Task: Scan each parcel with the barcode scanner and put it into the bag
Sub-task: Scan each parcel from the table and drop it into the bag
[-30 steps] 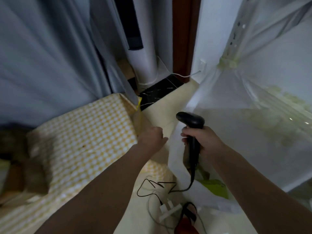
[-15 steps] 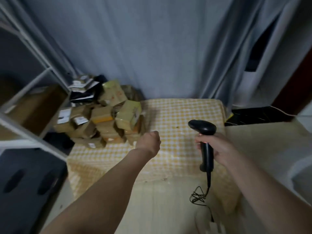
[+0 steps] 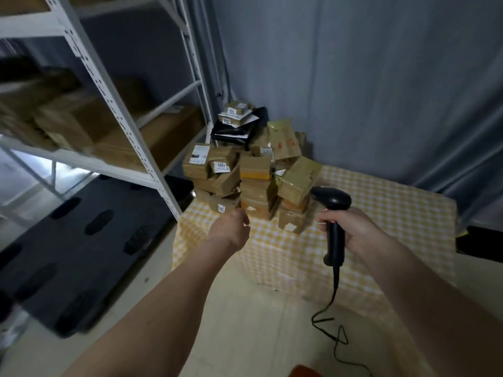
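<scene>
A pile of brown taped parcels [image 3: 255, 175] with white labels is stacked on a table under a yellow checked cloth [image 3: 381, 213], against a grey curtain. My left hand [image 3: 231, 227] reaches toward the foot of the pile with loosely curled fingers and holds nothing; it is just short of the lowest parcel [image 3: 223, 205]. My right hand [image 3: 351, 229] grips the handle of a black barcode scanner [image 3: 333, 213], whose head points left toward the pile. The scanner's cable [image 3: 334, 322] hangs down to the floor. No bag is in view.
A white metal shelf rack [image 3: 128, 137] with cardboard boxes stands at the left, close to the pile. A black plastic pallet [image 3: 81, 246] lies on the floor under it. Pale floor runs in front of the table. A red object [image 3: 304, 372] shows at the bottom edge.
My view has swung left from the white bag to the parcel pile. Both hands now sit closer to the pile, the left one nearly at its lowest parcels; the right still holds the scanner.
</scene>
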{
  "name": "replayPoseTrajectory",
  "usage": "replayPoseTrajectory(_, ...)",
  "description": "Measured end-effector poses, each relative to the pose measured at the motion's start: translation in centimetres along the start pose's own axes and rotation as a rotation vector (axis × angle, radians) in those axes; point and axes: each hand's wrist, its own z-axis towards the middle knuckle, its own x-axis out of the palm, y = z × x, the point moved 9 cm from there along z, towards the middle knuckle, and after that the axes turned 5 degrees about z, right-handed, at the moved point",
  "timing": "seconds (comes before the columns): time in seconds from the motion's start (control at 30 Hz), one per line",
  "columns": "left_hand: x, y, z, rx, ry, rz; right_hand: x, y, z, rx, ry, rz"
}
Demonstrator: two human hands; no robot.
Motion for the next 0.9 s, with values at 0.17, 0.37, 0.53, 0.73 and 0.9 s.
replayPoseTrajectory(0.17,0.6,1.7,2.8,0.003,0.029,-0.021,3.1,0.1,2.9,0.015,0.022,-0.016)
replayPoseTrajectory(0.37,0.4,0.9,10.3,0.027,0.045,-0.012,4.2,1.8,8.3,0.016,0.001,0.004)
replayPoseTrajectory(0.53,-0.4,-3.8,18.3,0.119,0.104,0.042,3.1,5.2,14.0,0.015,-0.051,0.06)
replayPoseTrajectory(0.73,1.2,-8.9,26.4,0.168,0.208,-0.005,2.2,7.5,21.4,0.062,-0.114,0.101)
replayPoseTrajectory(0.9,2.9,-9.0,32.0,0.089,0.244,-0.118,2.6,8.2,26.0,0.126,-0.171,0.067)
